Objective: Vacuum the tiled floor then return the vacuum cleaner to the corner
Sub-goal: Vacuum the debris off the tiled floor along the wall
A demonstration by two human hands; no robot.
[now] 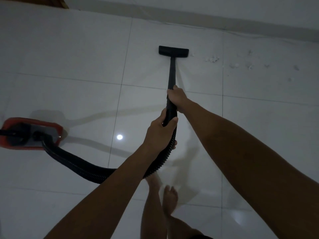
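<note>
The right hand (177,98) grips the black wand (172,73) at its lower end, fingers curled round the tube where it joins the hose. The left hand (159,133) grips the ribbed black hose (82,167) just below the right hand, thumb lying across the top of the ribbing and fingers wrapped beneath; the two hands sit near one another but do not touch. The wand runs straight away from the person to the floor nozzle (173,51), a flat black head that rests on the tiled floor (77,57) close to the skirting along the far wall (241,12). Small pale scraps of debris (213,59) lie scattered on the tiles to the right of the nozzle, the nearest just beside its right end. From the left hand the hose loops down and leftward across the floor to the vacuum cleaner body (29,133), a red and grey canister standing at the left edge of the view, well apart from the nozzle. A bare foot (170,195) shows below the arms, blurred. A round light reflection (119,137) shines on the glossy tile between the canister and the hands. A wooden edge (57,1) shows at the upper left corner.
</note>
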